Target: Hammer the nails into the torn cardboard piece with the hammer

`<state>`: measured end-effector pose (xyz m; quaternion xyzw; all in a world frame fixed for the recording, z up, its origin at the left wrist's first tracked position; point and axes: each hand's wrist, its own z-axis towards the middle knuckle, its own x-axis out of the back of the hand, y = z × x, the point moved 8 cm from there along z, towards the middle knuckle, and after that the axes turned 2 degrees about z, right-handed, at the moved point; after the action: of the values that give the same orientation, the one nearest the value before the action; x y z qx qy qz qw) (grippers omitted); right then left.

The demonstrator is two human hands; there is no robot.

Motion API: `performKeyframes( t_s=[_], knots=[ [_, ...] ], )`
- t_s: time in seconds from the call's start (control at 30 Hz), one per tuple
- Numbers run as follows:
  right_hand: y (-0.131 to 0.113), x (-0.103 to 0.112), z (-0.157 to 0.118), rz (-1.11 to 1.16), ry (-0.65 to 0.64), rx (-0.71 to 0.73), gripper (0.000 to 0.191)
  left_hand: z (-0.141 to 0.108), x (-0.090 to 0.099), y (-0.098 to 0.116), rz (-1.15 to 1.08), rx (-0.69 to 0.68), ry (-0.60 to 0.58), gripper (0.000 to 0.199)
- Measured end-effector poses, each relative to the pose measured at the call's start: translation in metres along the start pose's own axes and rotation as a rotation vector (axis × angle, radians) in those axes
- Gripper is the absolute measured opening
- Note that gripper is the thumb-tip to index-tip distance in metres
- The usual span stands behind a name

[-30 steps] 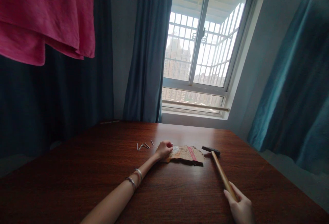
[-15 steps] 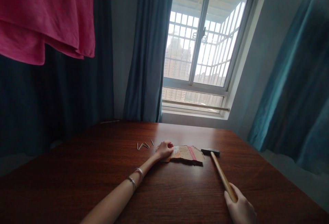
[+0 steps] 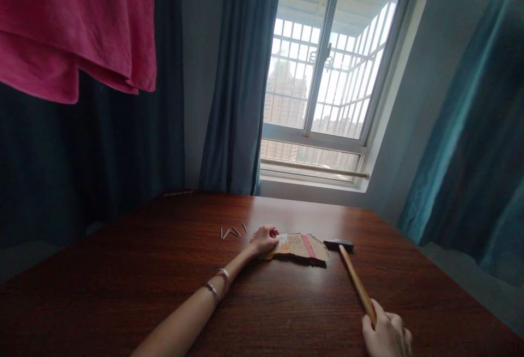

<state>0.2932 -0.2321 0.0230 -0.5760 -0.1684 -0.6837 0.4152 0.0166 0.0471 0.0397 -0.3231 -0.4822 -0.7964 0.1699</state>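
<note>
My left hand (image 3: 265, 239) rests at the left end of a flat, torn-edged cardboard piece (image 3: 297, 246), its fingers curled together; what they hold, if anything, is too small to make out. Several nails (image 3: 234, 231) lie loose on the wood just left of that hand. At the lower right, my right hand (image 3: 387, 331) is wrapped round the end of the wooden handle of a hammer (image 3: 357, 280). The hammer's dark head lies close to the right end of the cardboard, apart from it.
Everything lies on a glossy reddish-brown table (image 3: 286, 308). Beyond its far edge are a barred window (image 3: 323, 73) and blue curtains (image 3: 235, 84). A pink cloth (image 3: 82, 29) hangs at the upper left.
The whole view has shifted slightly, with things appearing a little further right. Both hands keep their places, the right one still on the handle, its fingers slightly more visible.
</note>
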Motion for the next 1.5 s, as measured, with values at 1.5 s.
performKeyframes(
  t_s=[1.5],
  knots=[
    [-0.215, -0.022, 0.075, 0.452, -0.027, 0.674, 0.023, -0.014, 0.148, -0.134, 0.326, 0.846, -0.225, 0.031]
  ],
)
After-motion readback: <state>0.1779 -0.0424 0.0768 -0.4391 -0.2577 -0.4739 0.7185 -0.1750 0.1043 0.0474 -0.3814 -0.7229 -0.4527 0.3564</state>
